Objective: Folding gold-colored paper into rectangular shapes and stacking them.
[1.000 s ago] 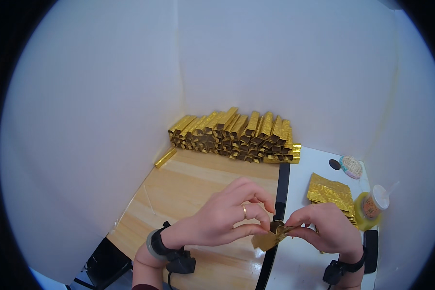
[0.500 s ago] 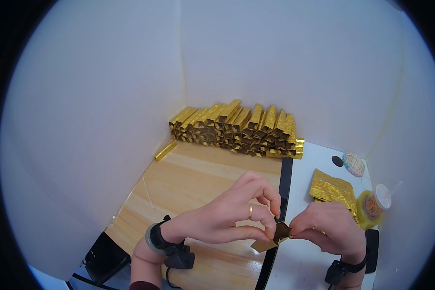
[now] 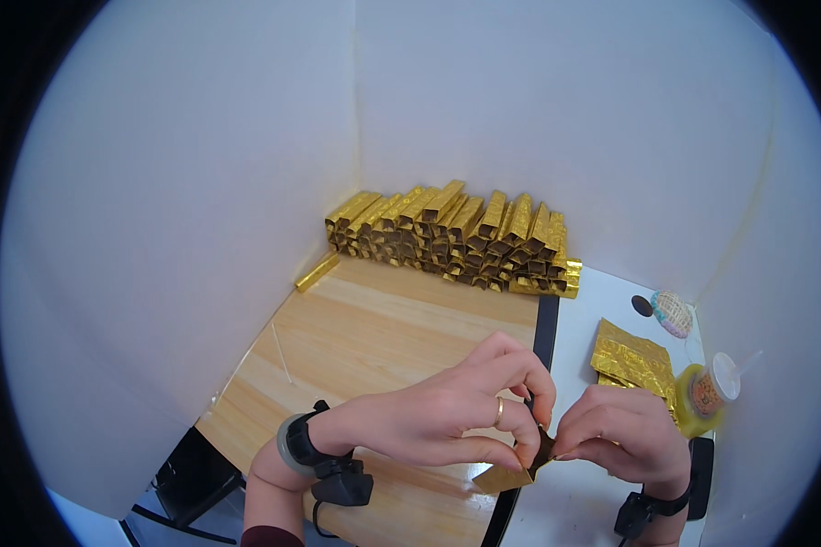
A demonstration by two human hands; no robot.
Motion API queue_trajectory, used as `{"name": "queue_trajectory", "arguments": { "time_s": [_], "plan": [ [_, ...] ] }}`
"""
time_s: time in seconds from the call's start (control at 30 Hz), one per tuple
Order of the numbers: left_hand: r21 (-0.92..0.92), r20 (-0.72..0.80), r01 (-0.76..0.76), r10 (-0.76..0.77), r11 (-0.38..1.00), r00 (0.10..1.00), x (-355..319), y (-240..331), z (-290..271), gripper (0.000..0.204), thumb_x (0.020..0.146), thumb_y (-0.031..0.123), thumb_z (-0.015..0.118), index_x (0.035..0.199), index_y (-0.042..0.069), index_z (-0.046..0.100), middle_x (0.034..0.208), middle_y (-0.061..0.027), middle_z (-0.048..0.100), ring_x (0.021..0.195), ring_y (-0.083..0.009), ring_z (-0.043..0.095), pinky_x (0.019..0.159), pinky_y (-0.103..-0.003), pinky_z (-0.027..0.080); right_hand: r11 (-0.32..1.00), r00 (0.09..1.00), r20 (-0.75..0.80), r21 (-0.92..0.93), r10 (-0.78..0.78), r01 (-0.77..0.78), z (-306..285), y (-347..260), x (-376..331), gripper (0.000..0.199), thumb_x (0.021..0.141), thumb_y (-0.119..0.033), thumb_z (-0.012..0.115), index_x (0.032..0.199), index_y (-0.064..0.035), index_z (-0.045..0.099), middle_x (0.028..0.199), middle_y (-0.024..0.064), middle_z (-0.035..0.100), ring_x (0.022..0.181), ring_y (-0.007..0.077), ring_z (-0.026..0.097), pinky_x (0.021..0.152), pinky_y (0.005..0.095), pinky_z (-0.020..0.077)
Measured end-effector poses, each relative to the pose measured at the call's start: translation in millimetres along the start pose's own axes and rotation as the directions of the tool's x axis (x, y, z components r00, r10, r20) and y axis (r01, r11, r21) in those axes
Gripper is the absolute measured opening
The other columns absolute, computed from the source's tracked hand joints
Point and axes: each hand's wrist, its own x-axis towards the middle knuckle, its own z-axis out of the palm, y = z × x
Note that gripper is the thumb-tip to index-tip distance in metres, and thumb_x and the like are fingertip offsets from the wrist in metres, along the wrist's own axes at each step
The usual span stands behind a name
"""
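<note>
A small gold cardboard box (image 3: 498,479), brown inside, is held low in front of me with its open end up between my hands. My left hand (image 3: 470,410), a ring on one finger, pinches the box's rim between thumb and finger. From the other side my right hand (image 3: 625,433) grips the opposite edge with thumb and fingertips. The lower part of the box is hidden or out of sight. Beyond my hands stands a stack of gold boxes (image 3: 438,232), many with open ends toward me. Flattened gold cartons (image 3: 633,354) lie beside my right hand.
One single gold box (image 3: 317,273) lies at the left wall. A thin white stick (image 3: 284,355) rests on the wooden board (image 3: 401,305). At the right are a cup with a straw (image 3: 708,390), a woven round object (image 3: 673,314) and a black disc (image 3: 641,305). White walls (image 3: 556,109) enclose the table.
My left hand has shifted slightly right, closer to my right hand. The box's opening has turned and looks narrower, with more of its gold side showing. The whole view has moved a little.
</note>
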Motion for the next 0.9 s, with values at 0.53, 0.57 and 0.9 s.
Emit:
{"name": "queue_trajectory", "arguments": {
  "time_s": [0.53,0.57,0.9],
  "plan": [
    [0.004,-0.051,0.045,-0.044,0.999,0.998,1.2,-3.5,1.0,0.008,0.085,0.023,0.07,0.083,0.016,0.065,0.104,0.0008,0.052,0.103,-0.0211,0.041,0.096,-0.035,0.029,0.999,0.999,0.009,0.021,0.039,-0.039,-3.1,-1.5,-2.9,0.015,0.077,-0.005,0.074,0.089,-0.0058,0.065,0.084,0.0057,0.065,0.074,0.0218,0.064,0.062,0.0292,0.0525],
    [0.033,-0.046,0.043,-0.041,0.999,0.998,0.6,-3.5,0.1,0.008,0.085,0.022,0.069,0.084,0.016,0.064,0.104,0.0006,0.052,0.104,-0.0213,0.04,0.096,-0.036,0.029,0.999,0.999,0.001,0.018,0.039,-0.039,-2.4,0.3,-2.2,0.014,0.077,-0.005,0.073,0.089,-0.0059,0.065,0.084,0.0057,0.065,0.073,0.0218,0.064,0.061,0.0292,0.052],
    [0.151,-0.146,0.061,-0.039,0.987,0.989,0.9,-7.4,6.8,0.007,0.087,0.016,0.066,0.086,0.014,0.059,0.099,0.001,0.055,0.101,-0.0223,0.043,0.093,-0.036,0.031,0.995,0.997,-0.031,-0.063,0.075,-0.077,5.9,2.2,1.3,0.018,0.079,-0.011,0.075,0.095,-0.0077,0.067,0.08,0.0049,0.06,0.067,0.0191,0.061,0.057,0.0297,0.0488]
  ]
}}
